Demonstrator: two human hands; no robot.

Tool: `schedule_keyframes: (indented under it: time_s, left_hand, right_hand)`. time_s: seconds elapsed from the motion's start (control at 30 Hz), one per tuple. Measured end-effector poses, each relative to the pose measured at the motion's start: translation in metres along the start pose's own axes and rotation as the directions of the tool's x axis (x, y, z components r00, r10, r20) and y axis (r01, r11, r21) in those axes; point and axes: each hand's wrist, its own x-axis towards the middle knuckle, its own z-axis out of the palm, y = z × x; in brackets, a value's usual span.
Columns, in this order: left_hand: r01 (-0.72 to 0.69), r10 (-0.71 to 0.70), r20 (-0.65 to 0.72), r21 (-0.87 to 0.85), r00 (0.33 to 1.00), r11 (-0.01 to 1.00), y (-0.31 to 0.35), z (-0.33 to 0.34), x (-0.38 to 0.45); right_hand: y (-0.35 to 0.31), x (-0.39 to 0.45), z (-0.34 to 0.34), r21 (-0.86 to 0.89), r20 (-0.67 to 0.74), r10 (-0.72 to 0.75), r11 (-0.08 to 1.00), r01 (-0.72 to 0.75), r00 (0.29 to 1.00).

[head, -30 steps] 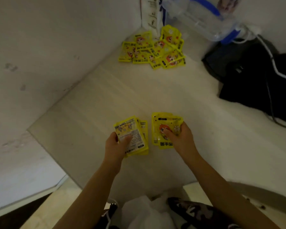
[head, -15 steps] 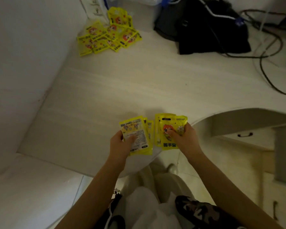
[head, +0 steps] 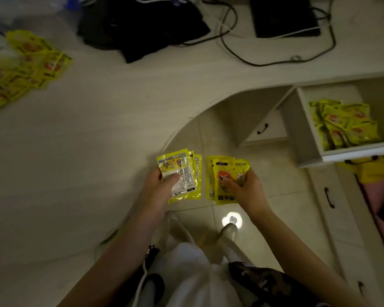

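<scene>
My left hand (head: 159, 191) grips a small stack of yellow packets (head: 183, 173), back side up with printed text. A second stack of yellow packets (head: 223, 173), cartoon face up, sits in my right hand (head: 247, 189), thumb across the front. Both stacks hover over the tiled floor, just past the desk's curved edge (head: 186, 122). A loose pile of the same yellow packets (head: 24, 67) lies at the desk's far left. More yellow packets (head: 344, 125) fill an open white drawer (head: 306, 134) at the right.
Black cloth (head: 142, 29), a black device (head: 284, 16) and looping cables (head: 275, 60) lie at the back of the desk. Shut drawers with dark handles (head: 328, 198) stand below the open one. My legs and a shoe (head: 228, 229) are on the tiles below.
The view has swung right, bringing the open drawer into sight. My hands, each keeping its stack, have moved from above the desk to beyond its curved edge.
</scene>
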Motion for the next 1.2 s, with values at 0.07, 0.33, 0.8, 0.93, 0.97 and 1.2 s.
schedule_keyframes:
  time_s: [0.07,0.33,0.8,0.93,0.97,1.2]
  left_hand:
    - [0.005,-0.005,0.024,0.012,1.0,1.0,-0.004,0.037,-0.01]
    - [0.008,-0.011,0.143,0.023,0.99,1.0,-0.026,0.192,-0.058]
    - [-0.074,0.009,0.283,0.219,0.959,0.973,0.008,0.355,-0.038]
    - [-0.1,0.02,0.291,0.262,0.956,0.96,0.033,0.398,-0.007]
    - [-0.103,0.021,0.295,0.266,0.955,0.958,0.041,0.409,0.001]
    - [-0.091,0.017,0.273,0.261,0.962,0.961,0.082,0.476,0.049]
  right_hand:
    - [0.016,-0.004,-0.036,0.027,-0.027,0.018,0.999,-0.018,0.999]
    - [0.07,-0.016,-0.176,0.174,-0.134,0.074,0.983,-0.05,0.988]
    - [0.09,0.048,-0.312,0.327,-0.331,0.184,0.942,-0.07,0.925]
    - [0.072,0.091,-0.347,0.308,-0.361,0.176,0.949,-0.061,0.916]
    - [0.067,0.103,-0.356,0.311,-0.372,0.179,0.949,-0.06,0.911]
    - [0.045,0.17,-0.405,0.278,-0.371,0.17,0.958,-0.065,0.913]
